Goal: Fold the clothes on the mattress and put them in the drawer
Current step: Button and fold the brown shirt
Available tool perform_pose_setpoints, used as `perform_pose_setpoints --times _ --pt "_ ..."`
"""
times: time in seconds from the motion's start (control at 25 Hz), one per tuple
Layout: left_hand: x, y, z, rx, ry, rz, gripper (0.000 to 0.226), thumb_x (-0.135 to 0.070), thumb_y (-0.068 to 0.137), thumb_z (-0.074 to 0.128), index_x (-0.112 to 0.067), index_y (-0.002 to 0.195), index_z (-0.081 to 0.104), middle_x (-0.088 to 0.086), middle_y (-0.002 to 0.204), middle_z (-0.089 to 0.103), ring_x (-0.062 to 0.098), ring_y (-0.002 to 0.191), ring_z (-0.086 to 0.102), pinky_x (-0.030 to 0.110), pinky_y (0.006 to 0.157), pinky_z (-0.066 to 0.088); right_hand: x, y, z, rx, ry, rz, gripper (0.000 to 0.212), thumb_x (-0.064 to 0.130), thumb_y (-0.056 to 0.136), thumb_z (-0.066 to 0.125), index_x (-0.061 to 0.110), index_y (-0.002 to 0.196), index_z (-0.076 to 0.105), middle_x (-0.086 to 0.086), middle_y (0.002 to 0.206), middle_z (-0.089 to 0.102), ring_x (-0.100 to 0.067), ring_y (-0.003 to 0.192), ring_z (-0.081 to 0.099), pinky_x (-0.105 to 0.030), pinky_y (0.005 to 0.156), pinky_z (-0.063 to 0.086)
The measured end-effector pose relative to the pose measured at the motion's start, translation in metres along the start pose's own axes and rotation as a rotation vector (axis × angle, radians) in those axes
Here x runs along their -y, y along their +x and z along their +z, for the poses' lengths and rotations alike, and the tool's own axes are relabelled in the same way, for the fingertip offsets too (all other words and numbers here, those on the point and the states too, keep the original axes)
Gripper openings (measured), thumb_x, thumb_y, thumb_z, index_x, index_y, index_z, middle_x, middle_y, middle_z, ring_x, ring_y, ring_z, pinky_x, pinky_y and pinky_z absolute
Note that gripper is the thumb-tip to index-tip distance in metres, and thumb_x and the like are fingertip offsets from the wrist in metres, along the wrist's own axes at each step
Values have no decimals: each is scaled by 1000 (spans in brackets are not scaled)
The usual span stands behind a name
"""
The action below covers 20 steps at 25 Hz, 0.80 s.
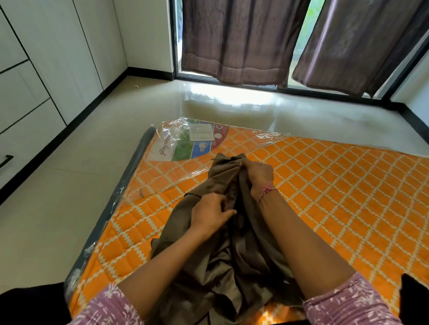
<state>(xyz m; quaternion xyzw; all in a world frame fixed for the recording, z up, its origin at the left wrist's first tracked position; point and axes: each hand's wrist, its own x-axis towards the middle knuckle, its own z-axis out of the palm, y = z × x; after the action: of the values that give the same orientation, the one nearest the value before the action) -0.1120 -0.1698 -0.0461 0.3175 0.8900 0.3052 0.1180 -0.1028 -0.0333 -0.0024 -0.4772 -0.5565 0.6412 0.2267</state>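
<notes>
Nearest the camera, two mauve printed sleeves [366,324] of soft patterned cloth were seen at six o'clock. A crumpled olive-brown shirt [224,264], matte and buttoned, was spread in loose folds on the mattress [350,192], from centre down toward six o'clock. The left hand [210,215] was curled on the shirt's middle, its fingers [225,212] pinching a fold. The right hand [258,176], a thread band at its wrist, was closed round the bunched collar end toward twelve o'clock. The mattress was quilted in an orange and white diamond lattice under glossy, wrinkled plastic wrap. White flat-fronted drawers [6,119] with black bar handles stood at nine o'clock, shut. Pleated brown curtains [238,29] hung at twelve o'clock.
</notes>
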Motion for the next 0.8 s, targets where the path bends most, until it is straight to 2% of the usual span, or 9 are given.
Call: perform_pose_setpoints --times 0.08,0.2,0.32,0.4,0.48,0.52,0.6,0.68,0.8 --pt "-10 -3 1 -25 12 9 12 -14 84 61 -10 93 52 7 87 63 29 84 62 32 61 40 3 3 -2 -4 84 88 18 11 77 70 8 61 61 -8 68 62 -24 64 57 -31 60 51" --pt "-18 -5 -6 -148 311 64 18 -11 91 50 -11 108 45 10 89 64 30 76 63 31 50 36 3 3 -5 -23 149 114 16 9 80 68 6 65 62 -9 69 62 -23 61 57 -28 55 49" --pt "-19 -2 -21 -205 425 189 5 -19 90 51 -15 93 51 5 86 60 23 67 54 27 47 24 0 0 -3 -11 -39 -23 27 12 88 60 14 61 58 -4 66 57 -18 60 52 -26 54 44" --pt "-16 4 -26 -120 95 130 19 -32 92 52 -15 85 55 5 90 52 23 80 56 29 58 37 3 -5 -2 59 -91 -76 29 11 93 54 16 65 55 -4 69 56 -19 64 52 -27 59 46" --pt "-13 11 -26 7 -394 -87 28 -41 95 50 -13 97 53 7 99 56 27 91 61 41 72 53 4 -6 -6 137 -32 -46 26 8 95 52 14 70 55 -6 74 56 -19 67 54 -26 58 47" --pt "-13 14 -26 40 -440 -153 33 -43 94 52 -12 104 52 9 103 60 28 94 63 46 77 55 6 -9 -10 173 -1 -14 24 7 95 51 12 73 56 -7 76 57 -18 67 55 -26 57 48" --pt "-12 19 -19 69 -194 -106 38 -43 89 61 -11 107 55 8 102 64 26 93 62 41 75 54 7 -11 -16 237 40 43 20 8 96 51 11 77 58 -9 79 60 -20 69 58 -26 57 50" --pt "-18 21 -12 4 26 -19 27 -37 87 64 -13 98 59 5 97 64 22 90 60 32 64 44 6 -13 -22 288 48 82 18 9 96 52 11 80 59 -10 83 62 -22 73 60 -29 61 52" --pt "-28 25 -11 -59 3 49 12 -24 86 62 -12 84 63 5 83 62 21 79 59 25 57 36 8 -8 -31 303 -38 2 15 10 96 53 9 84 61 -9 85 62 -22 75 59 -28 65 52"
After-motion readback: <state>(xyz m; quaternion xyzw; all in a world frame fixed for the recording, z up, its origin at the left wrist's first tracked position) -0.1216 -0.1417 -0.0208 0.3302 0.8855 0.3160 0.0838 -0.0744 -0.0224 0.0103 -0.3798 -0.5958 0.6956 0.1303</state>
